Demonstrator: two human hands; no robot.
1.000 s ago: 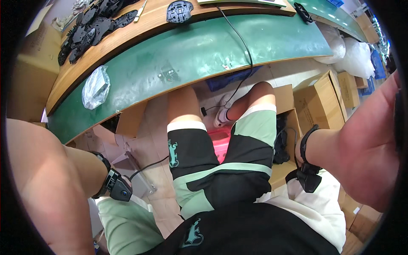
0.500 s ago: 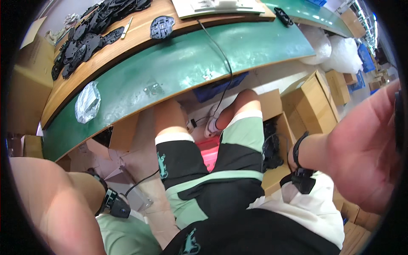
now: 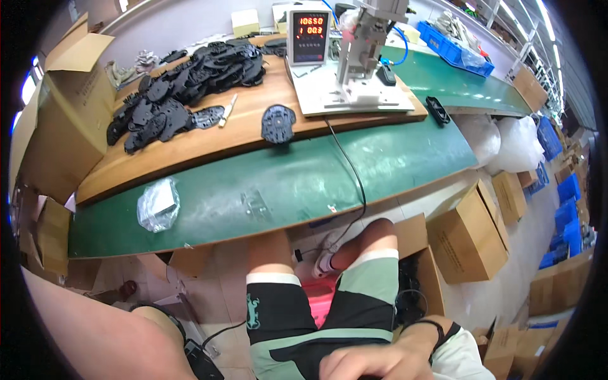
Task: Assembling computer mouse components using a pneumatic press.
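My right hand [image 3: 380, 362] is over my lap at the bottom edge, back upward and fingers bent in. The fingertips are cut off, so what they hold, if anything, is hidden. A black band circles that wrist. Large and close at the lower left is part of my left hand and arm [image 3: 107, 323]; its fingers lie outside the picture. A strap with a small black device [image 3: 199, 361] is on that wrist. Neither hand touches the bench. A single black moulded plastic plate [image 3: 278, 124] lies at the front edge of the wooden board [image 3: 247, 130].
A heap of black plates [image 3: 190, 82] covers the board's left part, near a slim pale tool [image 3: 228, 110]. A bench machine [image 3: 354, 95] with a red-lit display box [image 3: 308, 54] stands behind. A clear plastic bag [image 3: 158, 206] rests on the green bench [image 3: 304, 171]. Cardboard boxes [image 3: 468, 237] flank me.
My right hand has come down from close at the right side to my lap. The view has tilted up, bringing the machine and display into sight. My left hand stays close at the left.
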